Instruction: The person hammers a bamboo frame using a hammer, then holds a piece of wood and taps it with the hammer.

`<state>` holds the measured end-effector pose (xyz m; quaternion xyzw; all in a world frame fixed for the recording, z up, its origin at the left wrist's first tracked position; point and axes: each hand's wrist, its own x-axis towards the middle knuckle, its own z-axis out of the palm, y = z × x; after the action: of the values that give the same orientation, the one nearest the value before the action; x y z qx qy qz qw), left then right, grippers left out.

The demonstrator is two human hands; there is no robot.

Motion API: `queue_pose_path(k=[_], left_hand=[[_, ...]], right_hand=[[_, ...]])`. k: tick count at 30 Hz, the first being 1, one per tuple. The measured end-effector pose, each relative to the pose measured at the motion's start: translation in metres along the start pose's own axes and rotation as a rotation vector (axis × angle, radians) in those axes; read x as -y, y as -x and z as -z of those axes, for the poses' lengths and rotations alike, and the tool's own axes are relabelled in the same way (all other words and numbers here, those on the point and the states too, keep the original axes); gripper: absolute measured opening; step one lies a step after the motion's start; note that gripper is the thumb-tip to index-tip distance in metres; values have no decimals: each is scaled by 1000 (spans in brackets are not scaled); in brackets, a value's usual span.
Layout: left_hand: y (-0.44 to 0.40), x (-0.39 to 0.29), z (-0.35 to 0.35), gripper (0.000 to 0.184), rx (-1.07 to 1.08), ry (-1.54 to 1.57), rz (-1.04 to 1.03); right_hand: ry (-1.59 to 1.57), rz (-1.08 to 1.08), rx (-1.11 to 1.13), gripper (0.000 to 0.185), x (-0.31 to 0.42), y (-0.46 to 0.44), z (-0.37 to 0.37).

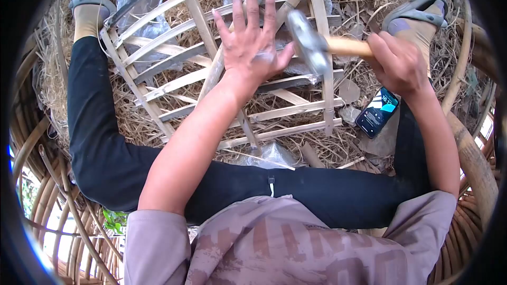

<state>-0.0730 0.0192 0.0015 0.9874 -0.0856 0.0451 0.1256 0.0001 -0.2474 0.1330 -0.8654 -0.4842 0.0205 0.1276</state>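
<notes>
Just right of the pale split-bamboo lattice (328, 100) lies a black smartphone (377, 112), its small text unreadable. Also right of the lattice, the right hand (398, 63) curls its fingers round a wooden-handled grey metal hammer (331, 46), head blurred, handle end hidden. The left hand (251, 55) spreads its fingers over the lattice, hiding what lies beneath. The lattice's far end is cut off.

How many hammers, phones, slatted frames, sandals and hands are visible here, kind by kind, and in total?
Hammer: 1
Phone: 1
Slatted frame: 1
Sandals (left sandal, right sandal): 2
Hands (left hand, right hand): 2
Total: 7
</notes>
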Motion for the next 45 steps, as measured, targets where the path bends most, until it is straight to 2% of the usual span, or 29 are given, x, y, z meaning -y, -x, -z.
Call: queue_pose_path(k=[3,4,8,11,12,15,16,19,21,23,25,27,31,33,34,35,37,39,42,45], left_hand=[[4,0,-4,114,-8,-16,-14],[3,-1,-3,115,-23,-15,-11],[1,2,2,116,4,4,-12],[2,-3,4,112,2,4,-3],[2,-3,4,110,-9,4,4],[1,-1,5,108,-22,11,0],[1,-1,2,108,-27,19,1],[3,-4,6,108,1,32,9],[4,-6,8,108,15,35,17],[3,-5,7,106,8,49,18],[5,-5,5,106,-9,55,19],[5,-5,2,104,-15,78,26],[4,-5,3,104,6,85,43],[4,-5,2,103,6,88,40],[3,-4,1,102,1,89,38],[5,-4,1,101,1,91,39],[6,-3,-4,101,10,78,26],[5,-2,-7,101,3,89,21],[5,-3,-3,99,3,115,35],[5,-4,1,100,1,83,45]], right_hand=[[0,-80,72,23,-12,10,-15],[19,-309,163,23,-13,8,-23],[-65,11,-110,24,-16,5,-3],[-51,-140,86,23,-21,21,-33],[-10,-361,221,20,-8,7,-33],[-94,-270,147,17,-7,20,-23],[-191,-260,34,15,3,20,-16],[-368,-502,100,17,32,21,12],[-485,-757,150,20,51,15,22],[-724,-985,47,27,69,23,7],[-1208,-1216,-116,29,94,13,-1],[-1381,-1354,-248,29,112,-2,-7],[-1747,-1452,-871,34,152,-39,-40],[-1757,-1480,-1145,34,169,-63,-56],[-1768,-1503,-1203,33,175,-75,-62],[-1778,-1532,-1258,33,180,-85,-65],[-1870,-1545,-963,33,183,-88,-67],[-1885,-1425,-740,33,188,-88,-62],[-1856,-1330,-969,34,193,-92,-62],[-1825,-1448,-1216,35,190,-98,-70]])
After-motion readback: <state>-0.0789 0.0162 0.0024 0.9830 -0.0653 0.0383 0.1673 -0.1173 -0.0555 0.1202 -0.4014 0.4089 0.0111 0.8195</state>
